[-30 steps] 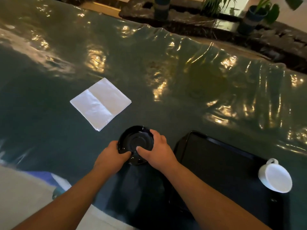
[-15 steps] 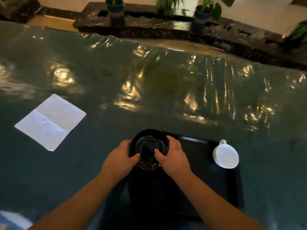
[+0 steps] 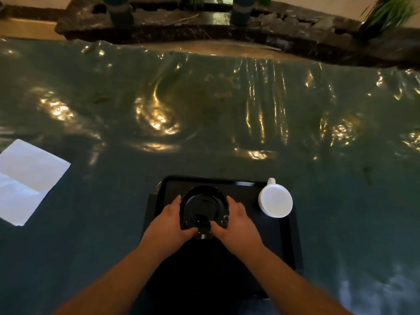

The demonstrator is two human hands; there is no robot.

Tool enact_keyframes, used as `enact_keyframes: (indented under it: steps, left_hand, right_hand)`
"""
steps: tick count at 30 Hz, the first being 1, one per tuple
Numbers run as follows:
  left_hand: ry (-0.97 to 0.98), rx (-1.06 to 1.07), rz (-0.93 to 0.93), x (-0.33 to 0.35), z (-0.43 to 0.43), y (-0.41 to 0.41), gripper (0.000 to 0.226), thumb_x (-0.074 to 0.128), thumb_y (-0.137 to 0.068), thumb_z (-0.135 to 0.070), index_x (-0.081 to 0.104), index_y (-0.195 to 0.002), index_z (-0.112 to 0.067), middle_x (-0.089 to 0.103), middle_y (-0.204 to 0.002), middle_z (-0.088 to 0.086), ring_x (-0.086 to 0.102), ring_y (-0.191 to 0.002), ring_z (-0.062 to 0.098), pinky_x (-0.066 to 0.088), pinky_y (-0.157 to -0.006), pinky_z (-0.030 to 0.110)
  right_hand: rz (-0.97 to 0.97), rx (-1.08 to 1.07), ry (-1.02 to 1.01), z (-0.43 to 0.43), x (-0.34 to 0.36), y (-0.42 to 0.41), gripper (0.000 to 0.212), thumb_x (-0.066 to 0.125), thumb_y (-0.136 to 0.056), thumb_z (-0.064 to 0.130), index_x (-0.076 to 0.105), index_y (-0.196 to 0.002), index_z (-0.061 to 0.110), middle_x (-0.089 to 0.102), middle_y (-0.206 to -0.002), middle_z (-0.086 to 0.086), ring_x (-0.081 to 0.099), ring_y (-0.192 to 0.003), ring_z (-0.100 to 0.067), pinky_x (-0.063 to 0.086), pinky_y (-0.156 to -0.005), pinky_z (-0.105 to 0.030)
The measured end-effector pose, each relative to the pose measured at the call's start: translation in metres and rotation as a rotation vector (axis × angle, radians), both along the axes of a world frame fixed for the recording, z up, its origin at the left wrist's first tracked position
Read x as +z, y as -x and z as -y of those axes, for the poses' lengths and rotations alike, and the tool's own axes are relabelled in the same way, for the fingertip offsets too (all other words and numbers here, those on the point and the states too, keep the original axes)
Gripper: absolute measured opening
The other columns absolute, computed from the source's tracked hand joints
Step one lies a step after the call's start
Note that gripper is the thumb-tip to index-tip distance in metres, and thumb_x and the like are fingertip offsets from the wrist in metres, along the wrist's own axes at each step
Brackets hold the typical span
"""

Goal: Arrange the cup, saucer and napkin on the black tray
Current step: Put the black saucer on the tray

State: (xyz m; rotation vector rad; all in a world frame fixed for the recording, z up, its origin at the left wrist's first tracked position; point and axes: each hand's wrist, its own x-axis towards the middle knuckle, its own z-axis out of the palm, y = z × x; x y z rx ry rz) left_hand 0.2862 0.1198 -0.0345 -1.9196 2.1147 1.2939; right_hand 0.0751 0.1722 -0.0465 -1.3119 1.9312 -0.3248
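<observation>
Both hands grip a glossy black round saucer (image 3: 203, 206) over the far half of the black tray (image 3: 286, 244), tipped so its well faces the person. The left hand (image 3: 166, 226) and right hand (image 3: 236, 223) curl closed on opposite rims, thumbs on the near edge. A smooth white cup (image 3: 275, 200) stands at the tray's right edge, handle pointing away. The folded white napkin (image 3: 27, 178) lies well left on the shiny green worktop (image 3: 204, 123).

Count, items in view: 1 black tray (image 3: 292, 242); 1 black saucer (image 3: 204, 206); 1 white cup (image 3: 275, 201); 1 white napkin (image 3: 25, 180); 2 hands, left (image 3: 167, 226) and right (image 3: 236, 223); 1 counter (image 3: 204, 123) w/ glossy cover; 2 plant pots at rear, left pot (image 3: 118, 7), right pot (image 3: 242, 10).
</observation>
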Motion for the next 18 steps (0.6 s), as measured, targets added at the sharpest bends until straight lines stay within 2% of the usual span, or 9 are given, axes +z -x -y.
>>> enact_keyframes:
  steps: [2, 5, 8, 11, 15, 18]
  left_hand:
    - [0.017, 0.000, 0.060, -0.001, 0.000, 0.002, 0.115, 0.080, -0.075, -0.059, 0.011, -0.162, -0.030, 0.043, -0.151, 0.005, 0.055, -0.128, 0.022, 0.052, -0.101, 0.040]
    - [0.111, -0.031, 0.107, 0.000, 0.000, 0.002, 0.120, 0.079, -0.071, -0.066, 0.008, -0.162, -0.030, 0.035, -0.152, 0.005, 0.049, -0.132, 0.025, 0.051, -0.102, 0.042]
    - [0.217, -0.087, 0.241, 0.001, 0.000, -0.004, 0.114, 0.077, -0.070, -0.070, 0.017, -0.159, -0.030, 0.026, -0.159, 0.008, 0.042, -0.138, 0.029, 0.050, -0.104, 0.043]
    - [0.351, -0.164, 0.346, 0.001, 0.001, -0.013, 0.102, 0.073, -0.071, -0.074, 0.034, -0.152, -0.026, 0.034, -0.156, 0.006, 0.047, -0.131, 0.027, 0.050, -0.100, 0.041]
    - [0.404, -0.255, 0.330, 0.005, 0.005, -0.028, 0.086, 0.063, -0.076, -0.077, 0.046, -0.145, -0.028, 0.047, -0.146, -0.003, 0.047, -0.125, 0.021, 0.048, -0.100, 0.038]
    - [0.423, -0.249, 0.281, 0.008, 0.006, -0.044, 0.080, 0.054, -0.078, -0.078, 0.051, -0.142, -0.030, 0.050, -0.143, -0.006, 0.047, -0.124, 0.019, 0.046, -0.101, 0.038]
  right_hand:
    - [0.013, 0.020, 0.008, 0.004, 0.000, -0.002, 0.090, 0.067, -0.084, 0.059, 0.025, -0.158, 0.032, 0.044, -0.139, 0.001, 0.062, -0.114, -0.021, 0.056, -0.093, -0.042]
    - [0.034, 0.047, 0.040, 0.014, 0.001, -0.008, 0.087, 0.066, -0.082, 0.059, 0.023, -0.156, 0.039, 0.045, -0.132, 0.003, 0.064, -0.108, -0.020, 0.057, -0.087, -0.037]
    - [0.009, 0.112, 0.039, 0.021, 0.002, -0.015, 0.088, 0.063, -0.083, 0.062, 0.018, -0.156, 0.043, 0.043, -0.138, 0.003, 0.062, -0.109, -0.018, 0.057, -0.085, -0.037]
    - [-0.063, 0.191, 0.035, 0.027, 0.003, -0.020, 0.085, 0.058, -0.083, 0.065, 0.018, -0.154, 0.041, 0.044, -0.143, 0.004, 0.060, -0.112, -0.016, 0.052, -0.082, -0.031]
    - [-0.124, 0.237, 0.045, 0.036, 0.005, -0.020, 0.077, 0.054, -0.086, 0.064, 0.031, -0.153, 0.032, 0.054, -0.142, 0.001, 0.058, -0.120, -0.018, 0.049, -0.092, -0.033]
    - [-0.187, 0.238, 0.092, 0.039, 0.009, -0.026, 0.069, 0.058, -0.089, 0.059, 0.042, -0.148, 0.029, 0.058, -0.132, 0.001, 0.058, -0.116, -0.019, 0.050, -0.092, -0.035]
